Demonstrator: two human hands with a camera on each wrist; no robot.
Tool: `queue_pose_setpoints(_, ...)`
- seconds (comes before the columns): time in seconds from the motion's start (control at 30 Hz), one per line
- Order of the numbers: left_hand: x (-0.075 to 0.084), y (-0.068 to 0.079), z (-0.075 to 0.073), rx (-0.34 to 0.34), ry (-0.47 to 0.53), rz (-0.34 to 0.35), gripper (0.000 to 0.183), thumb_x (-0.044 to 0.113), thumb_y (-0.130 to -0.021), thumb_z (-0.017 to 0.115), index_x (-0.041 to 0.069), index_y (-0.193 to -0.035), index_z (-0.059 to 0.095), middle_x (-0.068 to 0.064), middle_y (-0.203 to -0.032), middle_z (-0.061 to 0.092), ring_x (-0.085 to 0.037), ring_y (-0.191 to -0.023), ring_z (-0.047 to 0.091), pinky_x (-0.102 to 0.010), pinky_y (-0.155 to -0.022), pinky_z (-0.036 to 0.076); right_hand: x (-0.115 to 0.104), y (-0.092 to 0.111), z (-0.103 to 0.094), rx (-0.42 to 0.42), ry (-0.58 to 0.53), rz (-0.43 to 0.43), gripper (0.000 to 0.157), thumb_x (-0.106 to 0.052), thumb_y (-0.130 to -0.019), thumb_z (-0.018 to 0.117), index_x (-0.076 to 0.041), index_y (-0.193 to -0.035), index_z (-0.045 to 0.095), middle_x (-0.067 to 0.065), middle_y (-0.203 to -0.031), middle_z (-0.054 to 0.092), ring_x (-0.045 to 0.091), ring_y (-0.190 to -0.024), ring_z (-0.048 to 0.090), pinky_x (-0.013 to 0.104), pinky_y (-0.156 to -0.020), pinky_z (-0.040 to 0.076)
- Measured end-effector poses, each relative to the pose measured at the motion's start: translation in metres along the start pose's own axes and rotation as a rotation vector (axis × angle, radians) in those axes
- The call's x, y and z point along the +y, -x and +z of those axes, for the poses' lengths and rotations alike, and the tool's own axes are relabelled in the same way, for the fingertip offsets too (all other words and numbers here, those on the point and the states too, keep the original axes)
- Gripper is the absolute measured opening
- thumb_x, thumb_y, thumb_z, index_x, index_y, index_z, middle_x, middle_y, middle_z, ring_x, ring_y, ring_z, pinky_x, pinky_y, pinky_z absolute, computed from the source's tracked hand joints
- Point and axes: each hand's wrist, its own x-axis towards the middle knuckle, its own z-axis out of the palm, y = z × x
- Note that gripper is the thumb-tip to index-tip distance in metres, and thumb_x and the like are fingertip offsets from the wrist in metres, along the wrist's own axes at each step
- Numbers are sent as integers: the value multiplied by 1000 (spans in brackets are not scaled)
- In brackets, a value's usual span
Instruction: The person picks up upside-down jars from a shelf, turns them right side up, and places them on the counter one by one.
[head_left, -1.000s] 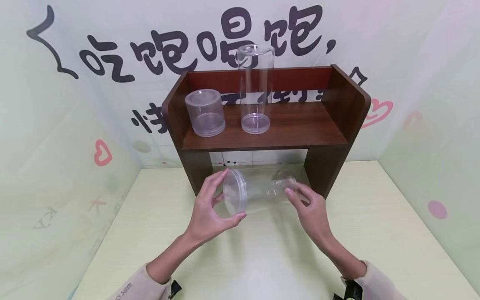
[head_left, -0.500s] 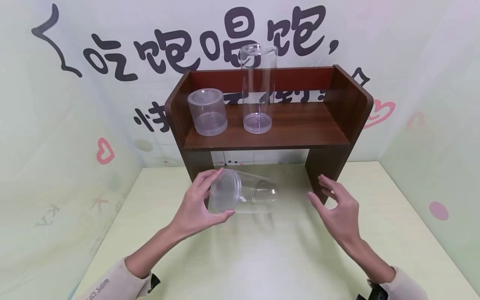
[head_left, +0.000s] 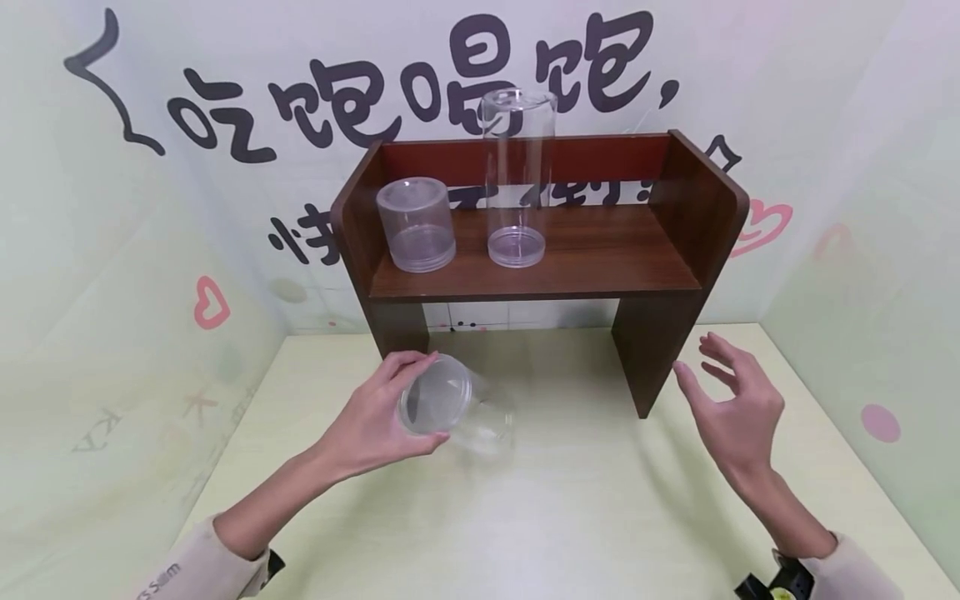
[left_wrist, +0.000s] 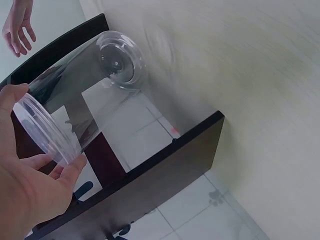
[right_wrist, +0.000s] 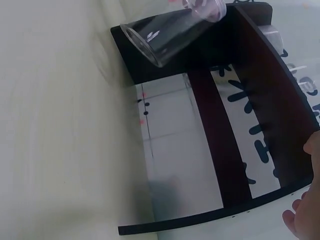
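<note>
My left hand [head_left: 378,408] grips a clear plastic jar [left_wrist: 75,85] round its lid end [head_left: 438,396], fingers above and thumb below. The jar is tilted, with its far end [head_left: 491,429] pointing right and down toward the table. In the left wrist view the lid [left_wrist: 45,127] sits between fingers and thumb. My right hand [head_left: 738,408] holds nothing; its fingers are apart and loosely bent, to the right of the shelf. The right wrist view also shows the jar [right_wrist: 170,40], its lid end toward the top.
A dark brown two-level shelf [head_left: 600,250] stands on the pale table [head_left: 570,500]. On its upper board are a short clear jar [head_left: 416,225] at the left and a tall clear jar [head_left: 517,175] beside it. A printed cloth wall [head_left: 225,233] closes off the back.
My right hand has let go of the jar's end and moved away to the right. The left hand has brought the jar left and slightly lower, turning its lid end more toward me.
</note>
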Motion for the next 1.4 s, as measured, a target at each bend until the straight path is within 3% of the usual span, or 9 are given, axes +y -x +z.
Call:
queue_pose_setpoints(0.13, -2, 2, -7, -28, -33, -15, 92, 43, -62, 88, 12, -141, 52, -2, -133, 49, -21, -106, 58, -34, -76, 60, 16, -6, 2, -4, 33, 21, 51, 8, -70, 81, 4, -118, 67, 17, -105, 69, 8, -97, 66, 13, -84, 55)
queue_pose_setpoints(0.43, -7, 6, -16, -73, -147, 8, 89, 47, -60, 87, 13, -136, 56, -2, -128, 52, -20, -99, 61, -32, -73, 59, -5, -25, 13, -5, 0, 105, 48, 5, -73, 80, 6, -119, 66, 24, -106, 68, -5, -91, 64, 12, -80, 56)
queue_pose_setpoints(0.73, -8, 12, -22, -140, -208, -31, 88, 50, -60, 85, 15, -136, 57, -1, -127, 53, -19, -98, 60, -31, -72, 57, -5, -30, 25, 28, -2, 100, 36, 4, -75, 77, 8, -110, 68, 23, -97, 69, 4, -85, 65, 10, -72, 56)
queue_pose_setpoints(1.0, -12, 15, -28, -186, -246, -31, 86, 49, -59, 85, 16, -134, 59, -2, -125, 53, -18, -94, 60, -29, -66, 56, 3, -33, 32, 102, 21, 91, 27, 5, -77, 74, 9, -103, 69, 23, -93, 69, -3, -81, 62, 7, -69, 54)
queue_pose_setpoints(1.4, -20, 25, -31, -267, -256, -66, 87, 45, -60, 85, 14, -136, 58, -2, -126, 54, -20, -99, 62, -32, -69, 56, 14, -32, 35, 120, 45, 54, 23, 5, -79, 71, 9, -101, 69, 22, -92, 70, -6, -81, 60, 5, -68, 53)
